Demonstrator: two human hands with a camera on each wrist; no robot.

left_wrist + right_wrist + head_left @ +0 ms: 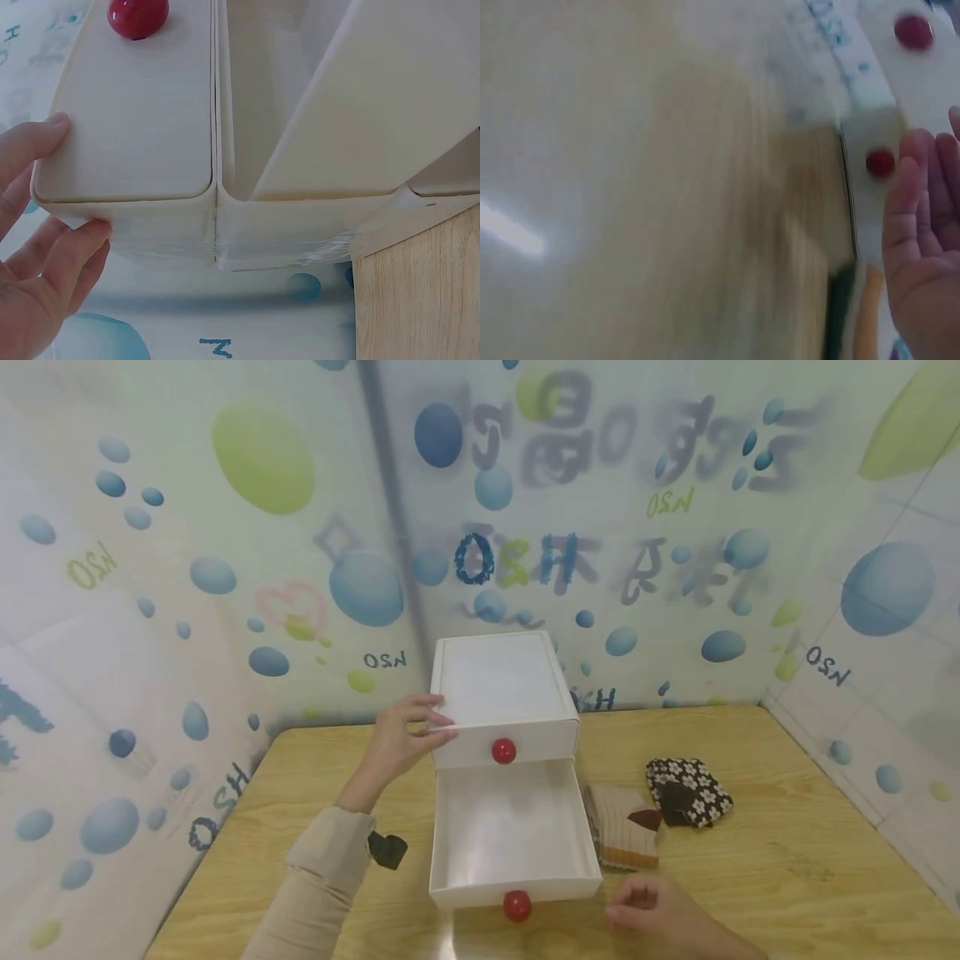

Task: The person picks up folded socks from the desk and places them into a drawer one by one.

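A white two-drawer box (498, 677) with red knobs stands on the table. Its upper drawer (135, 112) is closed, while the lower drawer (513, 818) is pulled out, its white floor showing. My left hand (405, 731) grips the box's upper left front corner, thumb on the front and other fingers round the top and side. Beside the lower drawer's right front corner hovers my right hand (660, 910), fingers loosely bent and holding nothing. The right wrist view is blurred, with the palm side of that hand at the right edge.
Right of the drawer lies a striped beige cloth item (622, 831) with a dark red patch. Behind it is a black-and-white flowered cloth item (690, 792). A small dark piece (387, 850) sits by the left sleeve. Printed curtain-like walls (637, 610) surround the wooden table (787, 793).
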